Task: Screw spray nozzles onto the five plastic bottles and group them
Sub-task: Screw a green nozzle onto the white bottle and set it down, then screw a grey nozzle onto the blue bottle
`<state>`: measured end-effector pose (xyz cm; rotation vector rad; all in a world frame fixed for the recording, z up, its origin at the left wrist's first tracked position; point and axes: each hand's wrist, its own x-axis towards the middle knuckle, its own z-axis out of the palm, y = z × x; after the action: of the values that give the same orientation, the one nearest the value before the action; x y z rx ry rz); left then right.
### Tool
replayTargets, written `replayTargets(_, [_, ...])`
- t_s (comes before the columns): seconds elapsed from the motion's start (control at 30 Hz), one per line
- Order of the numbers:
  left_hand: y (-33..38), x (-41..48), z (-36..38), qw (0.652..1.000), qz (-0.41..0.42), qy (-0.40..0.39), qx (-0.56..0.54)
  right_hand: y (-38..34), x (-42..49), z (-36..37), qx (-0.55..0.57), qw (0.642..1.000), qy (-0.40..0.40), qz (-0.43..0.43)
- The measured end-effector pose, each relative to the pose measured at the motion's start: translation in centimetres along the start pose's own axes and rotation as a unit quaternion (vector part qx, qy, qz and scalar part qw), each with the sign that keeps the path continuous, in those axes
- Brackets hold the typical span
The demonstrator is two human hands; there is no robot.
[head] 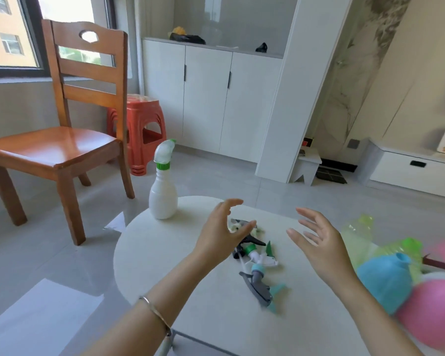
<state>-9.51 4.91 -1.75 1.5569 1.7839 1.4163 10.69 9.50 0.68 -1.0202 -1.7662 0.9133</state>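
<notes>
Hovering both hands above the white table (165,258), I am holding nothing. My left hand (222,231) is hanging with the fingers loosely apart just over the heap of loose spray nozzles (252,249) near the table's centre. My right hand (316,240) is spreading open, palm turned inward, toward 3 o'clock of that heap. With me sitting at 6 o'clock, the white bottle (163,196) is standing upright at the table's far rim at about 11 o'clock. Its white-and-green nozzle (165,152) is already sitting on its neck, so I am counting that one as done. The uncapped bottles are lying bunched at the table's 3 to 4 o'clock edge: a blue bottle (385,281), a pink bottle (432,312) touching it, and a clear green bottle (357,232) behind. There may be more green and pink ones past them, though that corner is too smeared for me to count surely. A grey nozzle with a teal trigger (261,286) is lying at the heap's near end, toward 5 o'clock. I am judging the job barely begun: one bottle fitted, about four waiting for nozzles, and the grouping not yet started.
</notes>
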Motion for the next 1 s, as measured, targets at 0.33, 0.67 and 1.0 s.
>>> replayTargets(0.33, [3.2,-1.5,13.2,0.991,-0.029,-0.109,-0.066,5.8,-2.6,-8.8,-0.008,0.989,0.148,0.024])
replayTargets(0.67, [4.1,-1.1,19.5,0.987,-0.017,-0.146,-0.063,8.1,-2.4,-12.9,-0.097,0.976,0.194,0.0])
replayTargets(1.0, [3.4,-2.6,20.5,0.984,0.002,-0.173,-0.052,10.7,-2.5,-12.6,-0.097,0.979,0.141,0.113])
